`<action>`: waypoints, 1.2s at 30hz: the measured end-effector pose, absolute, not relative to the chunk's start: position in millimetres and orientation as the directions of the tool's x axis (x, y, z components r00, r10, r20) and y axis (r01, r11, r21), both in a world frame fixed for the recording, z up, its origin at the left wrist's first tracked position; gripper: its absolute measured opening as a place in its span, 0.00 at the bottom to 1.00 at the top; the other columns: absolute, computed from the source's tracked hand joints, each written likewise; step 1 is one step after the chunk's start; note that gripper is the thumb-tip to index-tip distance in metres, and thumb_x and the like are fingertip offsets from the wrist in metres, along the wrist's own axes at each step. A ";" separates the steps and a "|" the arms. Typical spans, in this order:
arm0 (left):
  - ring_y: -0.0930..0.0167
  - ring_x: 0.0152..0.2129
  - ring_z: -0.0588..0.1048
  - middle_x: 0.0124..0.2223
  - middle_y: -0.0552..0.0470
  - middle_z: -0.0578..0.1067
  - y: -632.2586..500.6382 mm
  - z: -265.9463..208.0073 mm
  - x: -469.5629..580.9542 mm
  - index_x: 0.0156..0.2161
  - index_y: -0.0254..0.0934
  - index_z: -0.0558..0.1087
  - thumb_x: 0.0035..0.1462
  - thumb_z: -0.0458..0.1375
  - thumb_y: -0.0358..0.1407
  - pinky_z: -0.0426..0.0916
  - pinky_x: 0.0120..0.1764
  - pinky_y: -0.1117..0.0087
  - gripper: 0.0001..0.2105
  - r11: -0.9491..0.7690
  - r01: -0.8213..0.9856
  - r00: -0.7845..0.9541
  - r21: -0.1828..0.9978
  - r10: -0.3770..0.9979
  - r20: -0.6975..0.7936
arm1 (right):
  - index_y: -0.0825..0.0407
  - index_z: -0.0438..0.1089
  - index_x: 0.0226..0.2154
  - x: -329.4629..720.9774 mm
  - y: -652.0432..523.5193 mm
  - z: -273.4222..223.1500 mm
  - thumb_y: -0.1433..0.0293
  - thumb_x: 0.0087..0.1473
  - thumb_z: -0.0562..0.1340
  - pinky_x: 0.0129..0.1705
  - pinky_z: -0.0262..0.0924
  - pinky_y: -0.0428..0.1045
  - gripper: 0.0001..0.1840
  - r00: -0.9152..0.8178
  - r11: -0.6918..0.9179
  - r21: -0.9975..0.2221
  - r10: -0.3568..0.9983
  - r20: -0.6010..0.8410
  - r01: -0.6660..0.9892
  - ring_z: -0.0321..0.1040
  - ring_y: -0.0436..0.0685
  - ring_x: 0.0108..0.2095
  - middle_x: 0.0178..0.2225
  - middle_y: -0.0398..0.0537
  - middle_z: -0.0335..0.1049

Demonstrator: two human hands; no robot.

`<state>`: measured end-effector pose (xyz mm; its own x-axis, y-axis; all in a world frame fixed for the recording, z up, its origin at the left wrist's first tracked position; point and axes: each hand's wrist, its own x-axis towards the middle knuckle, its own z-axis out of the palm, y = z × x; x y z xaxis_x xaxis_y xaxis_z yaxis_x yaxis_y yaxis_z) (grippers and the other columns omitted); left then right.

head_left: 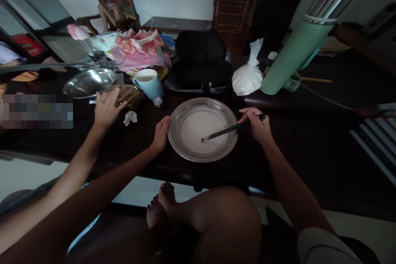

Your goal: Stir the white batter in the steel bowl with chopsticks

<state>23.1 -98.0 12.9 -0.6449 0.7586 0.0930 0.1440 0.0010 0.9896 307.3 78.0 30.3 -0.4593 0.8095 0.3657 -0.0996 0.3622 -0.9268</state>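
Note:
A round metal basin point(173, 142) stands on the dark table in front of me, holding a whitish liquid point(201, 126). On its left side my left hand point(161, 134) grips the rim, fingers curled against the edge. A pair of black chopsticks point(229, 130) is closed in my right hand point(256, 126) at the basin's right side. Their tips dip into the liquid near its middle. Behind the basin, to the right, sits a tied clear plastic bag of white powder point(247, 79).
Another person's hand point(108, 107) reaches in from the left, beside a brown bag point(126, 95) and crumpled tissue point(130, 118). Further back are a light-blue mug point(150, 84), a black open case point(201, 64) and a metal bowl point(89, 82). A tall green thermos point(297, 55) stands right.

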 end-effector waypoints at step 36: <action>0.73 0.22 0.55 0.23 0.58 0.56 -97.0 14.8 23.9 0.21 0.39 0.57 0.61 0.57 0.45 0.55 0.24 0.73 0.21 0.020 0.111 -0.654 0.994 0.754 0.058 | 0.48 0.79 0.38 307.0 76.9 28.8 0.52 0.59 0.62 0.35 0.69 0.51 0.18 -0.522 0.363 -0.928 0.777 0.353 -0.086 0.76 0.55 0.28 0.25 0.43 0.78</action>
